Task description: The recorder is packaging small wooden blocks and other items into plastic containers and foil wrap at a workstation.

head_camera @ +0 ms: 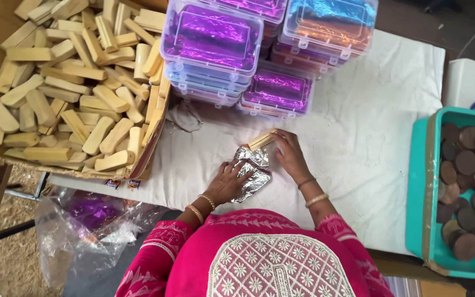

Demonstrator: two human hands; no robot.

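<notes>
Hands (259, 168) cover silver foil (252, 175); wooden bar (261, 139) half wrapped, mostly hidden.

On the cloth (358, 110) before me lies the foil (252, 175), my left hand (227, 182) on its left part, my right hand (290, 154) at its right edge. A bar (261, 139) rests on the foil's far end. Behind it stand stacked boxes (232, 49). Left of these, a carton (155, 132) holds loose bars (67, 82). At my right, a tray (420, 187) holds discs (468, 181). A bag (83, 220) hangs below the table, at my left.
</notes>
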